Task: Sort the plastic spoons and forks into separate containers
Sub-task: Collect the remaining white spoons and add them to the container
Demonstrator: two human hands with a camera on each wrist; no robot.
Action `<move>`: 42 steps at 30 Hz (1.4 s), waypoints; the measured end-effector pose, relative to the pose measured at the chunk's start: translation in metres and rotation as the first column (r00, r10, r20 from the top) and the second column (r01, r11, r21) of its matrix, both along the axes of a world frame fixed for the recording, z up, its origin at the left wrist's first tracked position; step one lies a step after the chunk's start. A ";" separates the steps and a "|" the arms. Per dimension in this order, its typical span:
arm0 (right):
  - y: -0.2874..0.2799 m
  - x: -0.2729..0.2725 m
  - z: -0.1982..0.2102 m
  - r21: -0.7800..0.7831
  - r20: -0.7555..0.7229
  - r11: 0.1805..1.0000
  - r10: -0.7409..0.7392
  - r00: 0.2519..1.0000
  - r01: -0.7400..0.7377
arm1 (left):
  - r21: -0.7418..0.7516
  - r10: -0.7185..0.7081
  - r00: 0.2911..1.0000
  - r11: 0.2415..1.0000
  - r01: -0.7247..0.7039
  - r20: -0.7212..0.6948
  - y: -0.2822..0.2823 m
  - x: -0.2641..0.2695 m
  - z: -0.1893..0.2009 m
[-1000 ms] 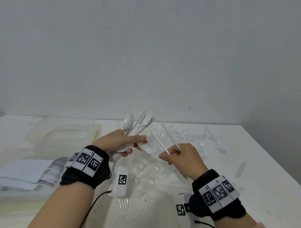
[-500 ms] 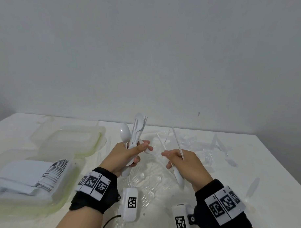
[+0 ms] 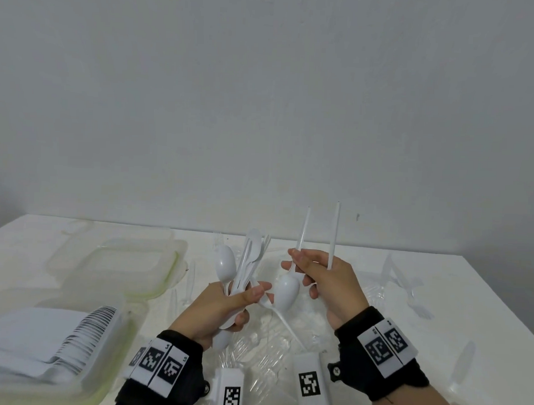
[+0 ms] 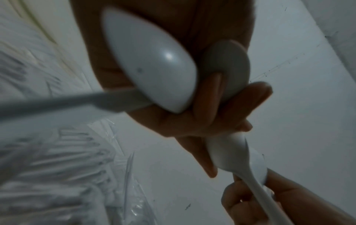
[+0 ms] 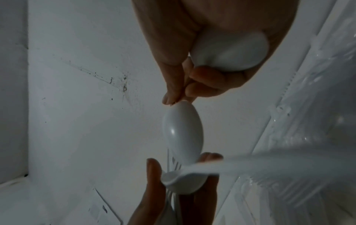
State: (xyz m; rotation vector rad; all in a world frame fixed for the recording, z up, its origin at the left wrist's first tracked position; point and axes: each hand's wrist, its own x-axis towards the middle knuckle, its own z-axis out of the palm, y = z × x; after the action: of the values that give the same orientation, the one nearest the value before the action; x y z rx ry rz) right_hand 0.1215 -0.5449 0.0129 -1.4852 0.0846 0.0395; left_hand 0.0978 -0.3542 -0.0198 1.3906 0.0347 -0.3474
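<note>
My left hand (image 3: 226, 304) grips a bundle of white plastic spoons (image 3: 242, 268), most bowls pointing up; the left wrist view shows one bowl (image 4: 152, 68) against the palm. My right hand (image 3: 323, 283) holds two white spoons bowl-down, handles (image 3: 333, 235) sticking up. One bowl (image 3: 285, 291) hangs beside my left thumb; in the right wrist view that bowl (image 5: 183, 130) sits pinched below the fingertips, with the second bowl (image 5: 231, 53) in the palm. Clear forks (image 3: 254, 353) lie in a heap on the table under both hands.
A plastic container (image 3: 81, 374) at the left front holds a row of white spoons. Behind it stands a second clear container (image 3: 166, 277). More clear cutlery (image 3: 408, 286) is scattered on the white table (image 3: 483, 300) to the right. A grey wall rises behind.
My right hand rose and turned its two spoons upright, handles up. Its hanging bowl came close to my left thumb. The left hand stayed put with its bundle.
</note>
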 end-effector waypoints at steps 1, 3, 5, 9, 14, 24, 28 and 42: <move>0.001 0.002 0.000 0.024 0.001 0.999 -0.025 1.000 0.025 | -0.015 0.007 1.000 1.000 -0.007 -0.009 0.000 0.001 -0.001; 0.003 0.004 -0.001 0.089 0.011 0.994 -0.058 0.998 0.057 | -0.046 0.010 1.000 0.999 -0.010 -0.018 0.000 0.002 0.000; 0.005 0.004 -0.001 0.141 0.039 0.989 -0.056 0.998 0.050 | -0.046 0.026 0.999 0.999 -0.027 -0.023 -0.002 0.002 0.002; 0.002 -0.002 -0.003 0.096 0.087 0.994 0.036 0.996 -0.045 | -0.129 0.111 0.992 0.985 -0.117 -0.053 -0.003 0.004 0.002; -0.005 -0.010 -0.017 0.115 0.134 0.993 0.017 0.991 -0.033 | -0.310 0.115 0.983 0.938 -0.156 -0.146 -0.003 0.003 0.004; 0.000 -0.013 -0.028 0.137 0.209 0.989 -0.074 0.975 0.046 | -0.366 0.108 0.944 0.903 -0.224 -0.311 -0.019 0.004 0.005; -0.002 -0.015 -0.031 0.127 0.217 0.992 -0.020 0.976 -0.008 | -0.369 0.148 0.928 0.887 -0.277 -0.341 -0.017 0.006 0.005; -0.030 -0.015 -0.021 -0.055 0.130 0.997 0.059 0.990 -0.052 | -0.230 0.352 0.933 0.904 -0.361 -0.079 -0.002 0.004 0.013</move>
State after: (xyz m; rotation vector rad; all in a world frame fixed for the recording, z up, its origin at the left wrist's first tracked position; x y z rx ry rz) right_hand 0.1069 -0.5747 -0.0080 -1.5381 -0.0631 -0.0155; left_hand 0.1013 -0.3566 -0.0064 1.1085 0.2663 -0.0648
